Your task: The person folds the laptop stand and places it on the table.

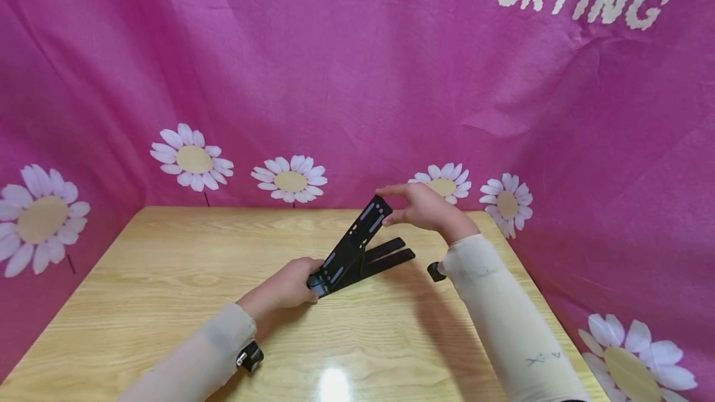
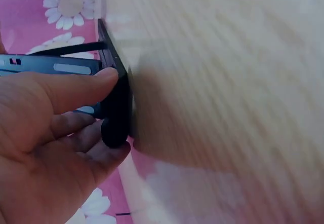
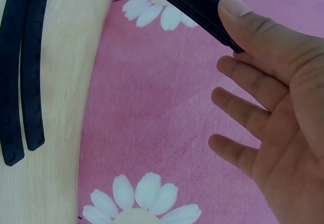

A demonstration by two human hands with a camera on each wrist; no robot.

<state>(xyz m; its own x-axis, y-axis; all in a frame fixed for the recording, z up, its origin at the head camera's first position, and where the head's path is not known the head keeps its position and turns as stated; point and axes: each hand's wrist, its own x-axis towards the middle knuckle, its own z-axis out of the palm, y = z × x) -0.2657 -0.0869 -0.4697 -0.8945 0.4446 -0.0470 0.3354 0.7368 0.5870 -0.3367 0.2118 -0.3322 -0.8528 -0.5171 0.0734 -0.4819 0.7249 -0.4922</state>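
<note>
Black stand (image 1: pixel 357 247) between both hands' fingers (image 1: pixel 391 191)

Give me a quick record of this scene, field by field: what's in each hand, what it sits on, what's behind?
Thing: black folding stand, top plate raised at a slant, two base strips flat on the table
Left hand: grips the stand's low hinged end
Right hand: pinches the raised plate's tip, other fingers spread
Surface: wooden table
Backdrop: pink cloth with daisies and the word CRYING
Sleeves: pale, on both arms
</note>
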